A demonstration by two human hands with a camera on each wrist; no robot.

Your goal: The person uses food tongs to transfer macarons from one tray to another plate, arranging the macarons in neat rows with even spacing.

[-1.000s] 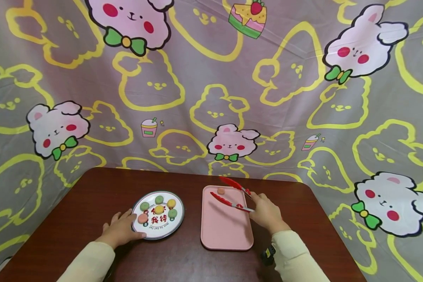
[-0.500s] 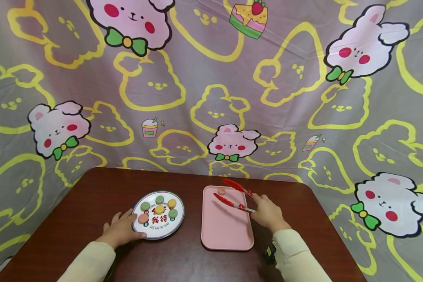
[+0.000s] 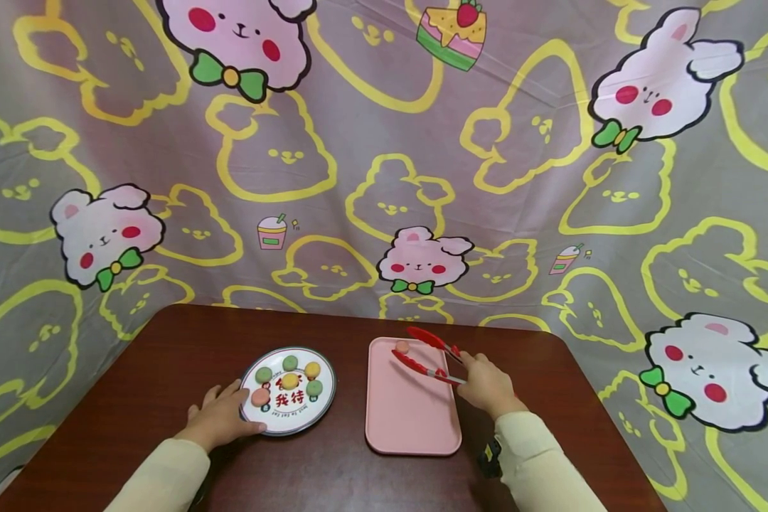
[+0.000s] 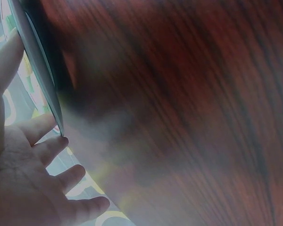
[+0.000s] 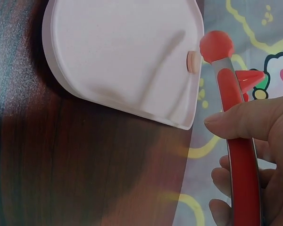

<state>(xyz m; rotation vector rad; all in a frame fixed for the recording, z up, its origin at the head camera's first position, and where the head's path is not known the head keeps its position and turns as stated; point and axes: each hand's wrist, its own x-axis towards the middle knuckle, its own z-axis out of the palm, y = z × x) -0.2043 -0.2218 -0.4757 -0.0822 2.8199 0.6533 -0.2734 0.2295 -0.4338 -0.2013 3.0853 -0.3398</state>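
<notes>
My left hand [image 3: 219, 419] rests at the left rim of a round white plate [image 3: 313, 416], thumb and fingertips spread along its edge. In the left wrist view, the fingers of that hand [image 4: 30, 165] look nearly straight beside the plate's rim [image 4: 42, 66]. The plate bears several green, yellow and pink macarons. My right hand [image 3: 489, 387] holds red-tipped tongs [image 3: 416, 364], thumb laid on one arm. Spread apart, the tongs' tips hover over the far end of a pink tray [image 3: 412, 427]. A single pinkish macaron [image 5: 192, 62] lies there, between the tips in the head view.
All of this is on a dark brown wooden table [image 3: 339, 469]. Past its far edge hangs a patterned cloth [image 3: 333, 213] with cartoon rabbits. Bare tabletop lies between the plate and the tray.
My right hand has shifted the tongs slightly right and toward me, so their near tip is closer to the macaron. The left hand and the plate look the same.
</notes>
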